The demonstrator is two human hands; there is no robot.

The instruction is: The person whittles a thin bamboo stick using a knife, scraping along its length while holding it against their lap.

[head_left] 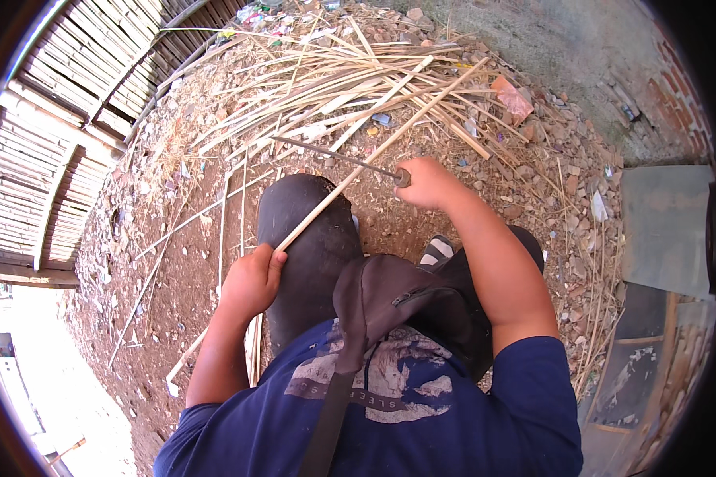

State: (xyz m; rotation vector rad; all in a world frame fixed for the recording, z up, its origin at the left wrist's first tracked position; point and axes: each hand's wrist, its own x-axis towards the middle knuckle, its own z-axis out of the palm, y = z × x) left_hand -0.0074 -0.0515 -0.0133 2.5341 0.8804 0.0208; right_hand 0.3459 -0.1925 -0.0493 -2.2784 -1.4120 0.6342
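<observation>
A long, pale bamboo strip [320, 208] runs slantwise from the lower left to the upper right, passing over my dark-trousered left knee. My left hand [254, 280] is closed round its lower part, with the thumb along the top. In my right hand [431, 184] is the handle of a long, thin-bladed knife [318, 149], closed in the fist. The blade points left and crosses the strip beyond the knee. Whether its edge bites into the strip or only rests against it, I cannot tell.
Ahead lies a loose heap of bamboo strips [334, 87] on rubble-strewn ground. More strips [221, 230] lie left of my knee. A slatted bamboo wall [32, 175] stands at the left, a worn plaster wall [549, 56] at the far right. Grey panels [667, 226] lean at the right.
</observation>
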